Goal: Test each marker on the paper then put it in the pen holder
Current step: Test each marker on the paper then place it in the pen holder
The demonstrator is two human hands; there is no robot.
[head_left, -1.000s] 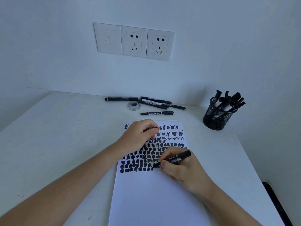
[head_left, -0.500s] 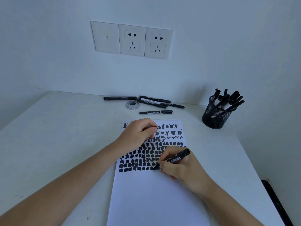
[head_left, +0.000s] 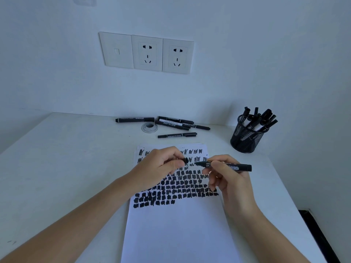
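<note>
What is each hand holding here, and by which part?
The right hand holds the marker by the front of its barrel, behind the tip; the left hand pinches the cap.

Dim bluish light — soft shadows, sharp focus, edges bowed

an uncapped black marker (head_left: pixel 240 167) is held level in the right hand (head_left: pixel 229 184) above the scribbled white paper (head_left: pixel 178 230), tip facing its cap (head_left: pixel 185 160) in the left hand (head_left: pixel 161 168). the paper lies at the near edge of the desk (head_left: pixel 76 168). five capped markers (head_left: pixel 177 135) lie along the far edge; the mesh pen holder (head_left: pixel 247 138), holding more markers (head_left: pixel 254 120), stands far right.
</note>
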